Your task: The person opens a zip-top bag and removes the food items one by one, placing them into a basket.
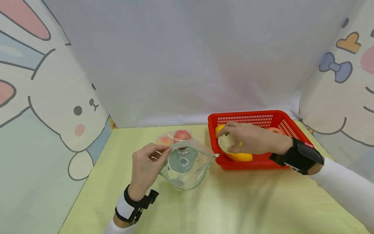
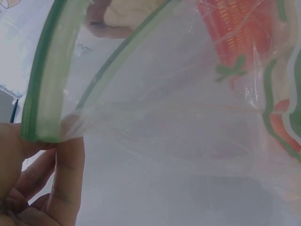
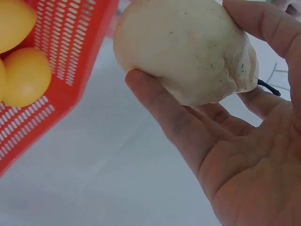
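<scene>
My left hand (image 1: 149,165) pinches one corner of the open mouth of a clear zip bag (image 1: 201,172) with green edges and a printed cartoon. In the left wrist view, the thumb and forefinger grip the green zip strip (image 2: 44,94). Reddish fruit (image 1: 182,135) shows at the bag's far end, through or behind the plastic. My right hand (image 1: 248,138) grips a pale cream pear (image 1: 228,142) over the left side of the red basket. In the right wrist view, thumb and fingers wrap around the pear (image 3: 188,52), its dark stem (image 3: 268,87) pointing right.
The red plastic basket (image 1: 248,165) with slotted walls stands at the right back of the pale yellow-green table (image 1: 222,208). Several yellow fruits (image 1: 241,157) and a reddish one (image 1: 275,130) lie in it. A white backdrop (image 1: 175,65) rises behind, with cartoon-printed panels at both sides.
</scene>
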`<state>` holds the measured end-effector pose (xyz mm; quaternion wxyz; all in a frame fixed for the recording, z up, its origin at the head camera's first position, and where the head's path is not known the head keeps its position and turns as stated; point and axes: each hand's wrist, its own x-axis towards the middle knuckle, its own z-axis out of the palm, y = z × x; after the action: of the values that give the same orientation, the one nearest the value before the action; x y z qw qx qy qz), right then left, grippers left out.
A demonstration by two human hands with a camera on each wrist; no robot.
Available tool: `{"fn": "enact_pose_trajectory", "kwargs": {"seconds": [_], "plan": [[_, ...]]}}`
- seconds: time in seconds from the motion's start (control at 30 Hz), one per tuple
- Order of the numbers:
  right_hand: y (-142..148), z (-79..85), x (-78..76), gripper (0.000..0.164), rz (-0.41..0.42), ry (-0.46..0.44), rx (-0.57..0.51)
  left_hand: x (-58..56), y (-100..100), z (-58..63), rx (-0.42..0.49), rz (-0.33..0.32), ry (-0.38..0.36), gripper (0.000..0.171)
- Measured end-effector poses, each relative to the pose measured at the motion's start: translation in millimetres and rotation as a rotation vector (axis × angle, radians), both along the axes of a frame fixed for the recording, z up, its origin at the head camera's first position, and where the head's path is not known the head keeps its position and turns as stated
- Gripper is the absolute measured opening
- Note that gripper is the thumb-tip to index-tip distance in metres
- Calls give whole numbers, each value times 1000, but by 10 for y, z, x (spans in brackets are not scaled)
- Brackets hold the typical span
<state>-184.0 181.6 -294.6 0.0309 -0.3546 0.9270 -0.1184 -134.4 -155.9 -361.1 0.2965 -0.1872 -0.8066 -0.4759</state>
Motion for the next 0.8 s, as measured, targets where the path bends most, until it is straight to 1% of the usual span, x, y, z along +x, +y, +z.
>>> {"fn": "enact_pose_trajectory", "kwargs": {"seconds": [0.07,0.23,0.3,0.4,0.5,0.63,0.7,0.8], "plan": [[62,-86,-111,50,-18,-35,-23,-2,-5,-2,0,-2,1,8],[160,-406,-356,48,-66,-142,-70,-2,-13,-12,2,-5,4,8],[177,-521,-424,48,-87,-191,-71,-2,-16,-17,1,-4,8,8],[195,-642,-487,50,-90,-246,-79,1,-12,-19,-1,-5,15,8],[188,-701,-514,51,-84,-273,-96,3,-9,-16,-4,-8,23,8],[160,-719,-522,51,-67,-274,-108,4,-9,-13,-3,-8,18,8],[157,-724,-522,52,-76,-280,-103,5,-10,-10,-3,-5,8,8],[166,-734,-513,51,-92,-315,-79,6,-10,-8,-3,-4,0,8]]}}
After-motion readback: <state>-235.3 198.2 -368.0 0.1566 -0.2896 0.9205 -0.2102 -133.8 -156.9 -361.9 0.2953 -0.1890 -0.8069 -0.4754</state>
